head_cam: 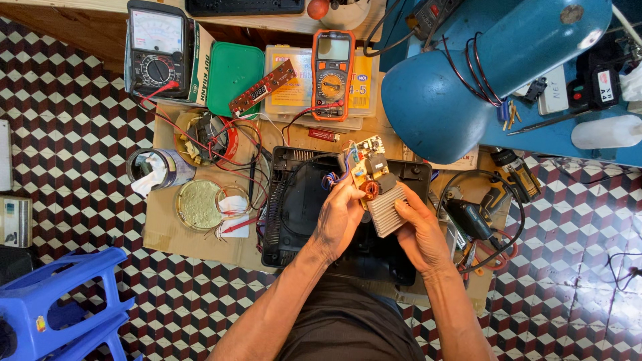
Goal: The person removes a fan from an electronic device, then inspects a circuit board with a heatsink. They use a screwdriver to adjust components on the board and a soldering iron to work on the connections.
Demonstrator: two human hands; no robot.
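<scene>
Floor (80, 134): checkered tile, red, white and dark; everything sits on it.
Lamp (481, 73): big blue shade and arm, upper right, above the board.
Cardboard sheet (194, 244): flat on floor under the parts.
Blue stool (60, 307): plastic, lower left corner, well apart from the hands.
Black housing (294, 207): open plastic shell on the cardboard, directly under both hands.
Analog meter (157, 47): black, top left, on a box, red lead trailing down.
Green lid box (234, 77): between the analog meter and the orange multimeter.
Orange multimeter (332, 73): upright, top centre, on yellow cases.
Left hand (340, 217): closed on the left edge of the circuit board, thumb on top.
Right hand (418, 230): fingers wrapped under the heatsink end, holding it.
Circuit board (374, 184): raised above the housing, tilted, held by both hands; ribbed grey heatsink (389, 208) at the near end, copper coil beside it.
Round tin (198, 204): left of housing, near the red probe.
</scene>
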